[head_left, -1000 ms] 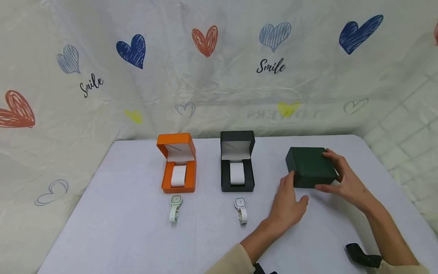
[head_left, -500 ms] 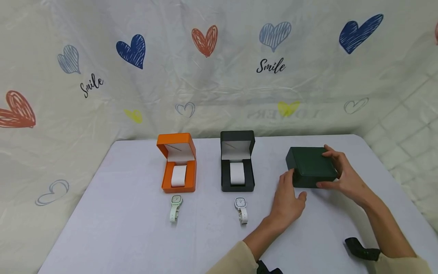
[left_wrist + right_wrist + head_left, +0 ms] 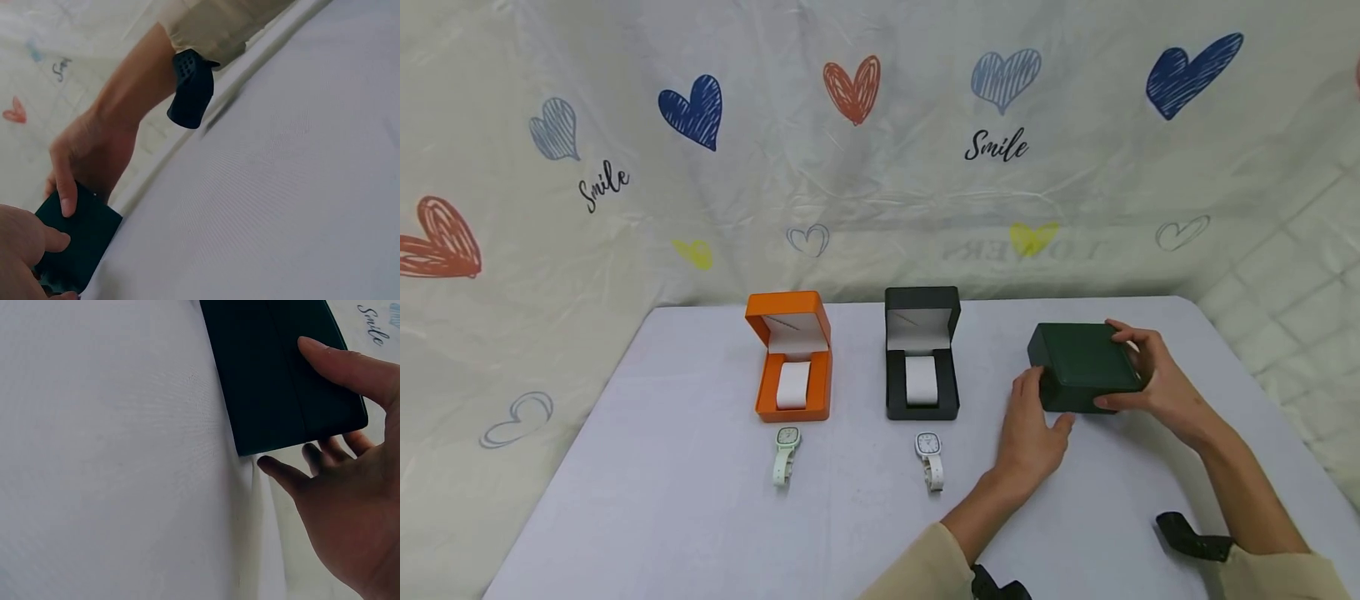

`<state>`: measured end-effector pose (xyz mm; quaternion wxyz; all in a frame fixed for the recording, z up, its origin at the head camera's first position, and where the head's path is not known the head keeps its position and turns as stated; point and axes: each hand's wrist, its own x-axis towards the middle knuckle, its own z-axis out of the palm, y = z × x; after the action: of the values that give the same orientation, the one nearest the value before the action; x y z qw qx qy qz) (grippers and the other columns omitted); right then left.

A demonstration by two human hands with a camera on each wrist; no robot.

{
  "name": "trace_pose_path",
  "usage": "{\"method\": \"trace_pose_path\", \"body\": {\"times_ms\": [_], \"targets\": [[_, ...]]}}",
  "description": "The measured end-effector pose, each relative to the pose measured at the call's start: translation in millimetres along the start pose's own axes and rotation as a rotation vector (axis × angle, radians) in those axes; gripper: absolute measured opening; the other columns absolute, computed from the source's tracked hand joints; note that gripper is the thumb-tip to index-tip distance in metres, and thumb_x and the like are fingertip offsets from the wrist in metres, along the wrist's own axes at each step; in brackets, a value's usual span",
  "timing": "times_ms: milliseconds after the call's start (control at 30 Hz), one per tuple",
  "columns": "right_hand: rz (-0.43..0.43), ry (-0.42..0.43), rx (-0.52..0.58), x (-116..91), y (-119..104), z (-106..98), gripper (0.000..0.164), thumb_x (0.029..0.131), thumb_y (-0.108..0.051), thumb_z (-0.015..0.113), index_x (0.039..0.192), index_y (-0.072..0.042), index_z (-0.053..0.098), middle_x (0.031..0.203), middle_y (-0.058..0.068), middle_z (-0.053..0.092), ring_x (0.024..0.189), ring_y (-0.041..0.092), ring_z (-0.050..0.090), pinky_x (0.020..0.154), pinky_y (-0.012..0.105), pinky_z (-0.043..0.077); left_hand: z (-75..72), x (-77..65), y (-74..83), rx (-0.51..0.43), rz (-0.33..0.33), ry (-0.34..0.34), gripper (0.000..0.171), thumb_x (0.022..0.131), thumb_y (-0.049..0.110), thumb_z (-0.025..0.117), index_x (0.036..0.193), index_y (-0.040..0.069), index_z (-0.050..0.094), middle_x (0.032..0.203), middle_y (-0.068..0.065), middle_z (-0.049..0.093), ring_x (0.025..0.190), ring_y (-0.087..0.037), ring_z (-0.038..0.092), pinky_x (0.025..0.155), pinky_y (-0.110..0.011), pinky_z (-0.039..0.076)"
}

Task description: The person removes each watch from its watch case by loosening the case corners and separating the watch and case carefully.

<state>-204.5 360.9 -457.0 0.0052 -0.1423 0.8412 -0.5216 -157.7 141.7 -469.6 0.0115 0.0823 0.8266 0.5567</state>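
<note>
A closed dark green box point(image 3: 1082, 367) lies on the white table point(image 3: 700, 517) at the right. My right hand point(image 3: 1153, 383) grips its right end, with the thumb on the front face and the fingers over the back top edge. My left hand point(image 3: 1033, 429) holds the box's front-left corner, fingers against the left side and thumb at the lower front. In the left wrist view the green box point(image 3: 81, 244) shows between my left hand point(image 3: 22, 244) and my right hand point(image 3: 87, 156). The right wrist view shows the green box point(image 3: 281, 375) with my right hand point(image 3: 350, 506) around its end.
An open orange box point(image 3: 790, 367) and an open black box point(image 3: 921, 362), each with a white cushion, stand left of the green one. A pale green watch point(image 3: 786, 454) and a white watch point(image 3: 928, 458) lie in front of them. A heart-printed cloth hangs behind.
My left thumb has moved in against the green box's front. My right hand has settled closer round its right end. The box has barely shifted.
</note>
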Motion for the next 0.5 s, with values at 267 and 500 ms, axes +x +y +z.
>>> {"method": "trace_pose_path", "body": {"times_ms": [267, 500], "targets": [[0.018, 0.012, 0.068, 3, 3, 0, 0.090, 0.072, 0.018, 0.081, 0.138, -0.018, 0.032, 0.168, -0.003, 0.025, 0.131, -0.019, 0.040, 0.090, 0.005, 0.038, 1.7, 8.2, -6.5, -0.062, 0.027, 0.028, 0.069, 0.097, 0.010, 0.073, 0.157, 0.011, 0.038, 0.161, 0.001, 0.044, 0.147, -0.009, 0.044, 0.114, -0.023, 0.048], [0.008, 0.018, 0.076, 5, 5, -1, 0.092, 0.072, 0.017, 0.082, 0.139, -0.020, 0.031, 0.166, -0.006, 0.029, 0.134, -0.017, 0.038, 0.092, 0.006, 0.036, 1.8, 12.4, -11.6, -0.134, 0.055, 0.041, 0.069, 0.097, 0.006, 0.072, 0.158, 0.015, 0.041, 0.159, 0.003, 0.048, 0.143, -0.008, 0.049, 0.103, -0.016, 0.052]]}}
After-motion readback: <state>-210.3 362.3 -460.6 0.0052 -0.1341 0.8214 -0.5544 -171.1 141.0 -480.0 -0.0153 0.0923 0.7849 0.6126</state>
